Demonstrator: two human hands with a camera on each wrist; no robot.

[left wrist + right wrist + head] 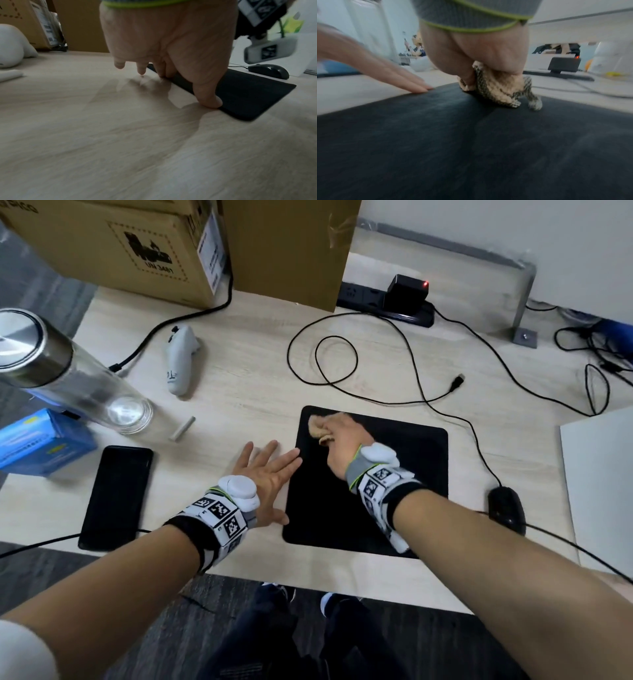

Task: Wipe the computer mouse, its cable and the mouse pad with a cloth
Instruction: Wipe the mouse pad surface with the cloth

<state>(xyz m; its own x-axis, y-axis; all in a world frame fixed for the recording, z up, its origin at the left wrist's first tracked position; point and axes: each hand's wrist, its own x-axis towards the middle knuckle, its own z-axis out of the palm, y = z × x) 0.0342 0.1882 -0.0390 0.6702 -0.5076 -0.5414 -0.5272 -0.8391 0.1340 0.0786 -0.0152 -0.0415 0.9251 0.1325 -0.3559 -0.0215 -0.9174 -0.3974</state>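
A black mouse pad [404,474] [248,92] [453,135] lies on the pale wooden desk [239,392]. My right hand [342,446] [479,54] grips a bunched beige cloth [320,426] [501,88] and presses it on the pad's far left corner. My left hand [270,470] [163,47] lies flat with straight fingers at the pad's left edge, thumb and fingertips touching it. The black mouse [507,508] [269,71] sits off the pad to the right. Its cable [479,446] runs back in loops to a loose USB plug [457,381].
A black phone [116,496], a glass bottle [68,374], a blue box [37,443] and a white controller [180,359] lie to the left. Cardboard boxes [137,244] and a power strip [387,299] stand at the back. A white laptop [603,484] sits at the right.
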